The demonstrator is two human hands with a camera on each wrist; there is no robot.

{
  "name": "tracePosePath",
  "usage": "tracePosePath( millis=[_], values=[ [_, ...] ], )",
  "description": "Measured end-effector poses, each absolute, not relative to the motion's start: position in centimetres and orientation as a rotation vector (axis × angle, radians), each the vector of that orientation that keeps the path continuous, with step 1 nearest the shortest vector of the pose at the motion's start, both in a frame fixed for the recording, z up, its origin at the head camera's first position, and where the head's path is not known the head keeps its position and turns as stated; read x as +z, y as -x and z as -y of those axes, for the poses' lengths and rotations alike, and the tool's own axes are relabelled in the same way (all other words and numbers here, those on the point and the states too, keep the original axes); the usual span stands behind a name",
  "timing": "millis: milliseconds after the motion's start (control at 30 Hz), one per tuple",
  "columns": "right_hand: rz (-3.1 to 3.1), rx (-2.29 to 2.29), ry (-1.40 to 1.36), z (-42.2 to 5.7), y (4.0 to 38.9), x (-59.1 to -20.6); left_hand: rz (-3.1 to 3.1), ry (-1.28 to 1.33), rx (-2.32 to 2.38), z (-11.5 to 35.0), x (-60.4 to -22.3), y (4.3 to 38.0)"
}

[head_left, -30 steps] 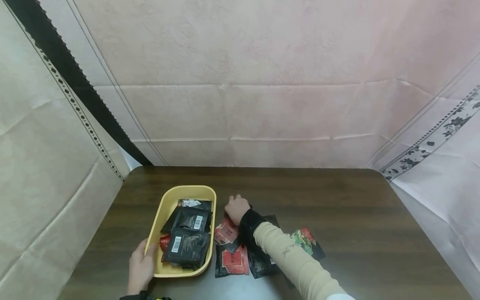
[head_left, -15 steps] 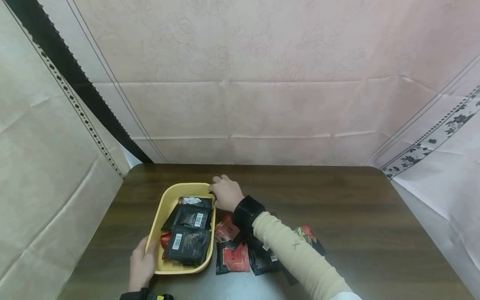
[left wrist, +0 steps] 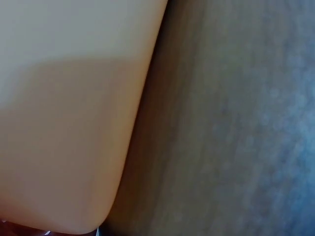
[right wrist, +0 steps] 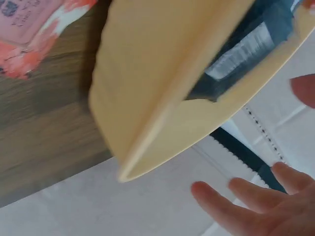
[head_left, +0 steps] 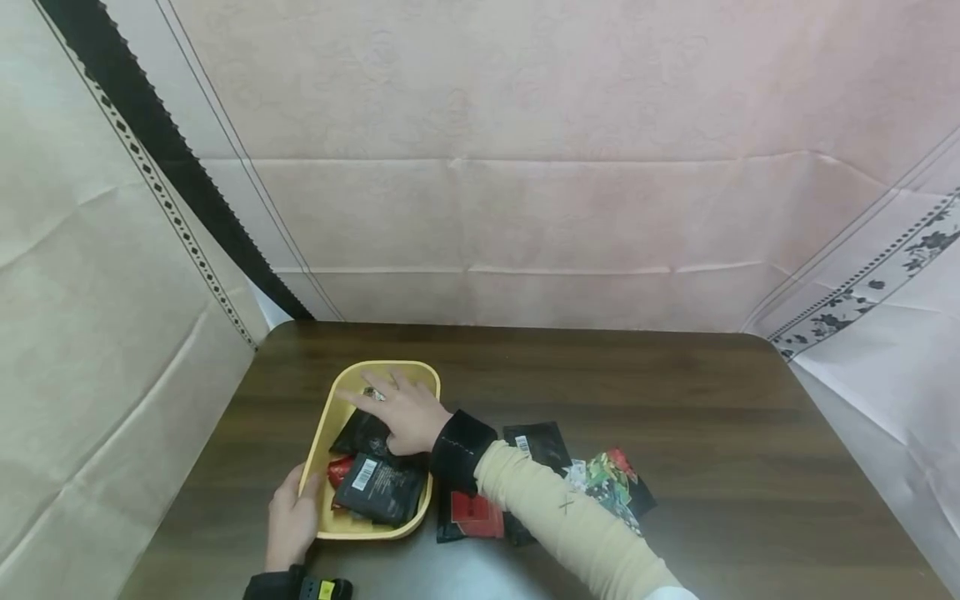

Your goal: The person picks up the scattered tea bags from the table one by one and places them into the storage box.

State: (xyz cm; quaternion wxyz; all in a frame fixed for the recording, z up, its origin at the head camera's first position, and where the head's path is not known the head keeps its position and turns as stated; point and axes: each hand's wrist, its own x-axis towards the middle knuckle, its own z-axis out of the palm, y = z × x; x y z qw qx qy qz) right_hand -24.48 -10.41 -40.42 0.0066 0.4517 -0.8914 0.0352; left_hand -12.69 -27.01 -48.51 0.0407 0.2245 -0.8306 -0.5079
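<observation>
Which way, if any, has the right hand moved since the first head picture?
Yes: judged against the table, the right hand has moved left, from beside the yellow tray to over it.

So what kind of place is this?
Probably a little indoor spot set up for sorting things, though I can't tell which room. Pale patterned sheets hang around a wood-grained table, and on it is a yellow basket with packets inside.
</observation>
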Motion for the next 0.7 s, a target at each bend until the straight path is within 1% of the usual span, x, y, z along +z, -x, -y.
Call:
tracePosePath(
  millis=[200,433,700],
  values=[
    [2.804,0.318,-1.395,8.3,25.7,-40.7,2.534,-0.678,-1.574,26.9,-48.3,12.7],
    [2.868,0.443,-1.238,3.8,26.9,-40.5,2.537,-0.654,-1.584,26.7,-48.4,13.0],
    [3.003,0.338,-1.095,-2.7,27.5,-42.6,2.541,-0.680,-1.599,26.7,-48.3,12.9]
  ],
)
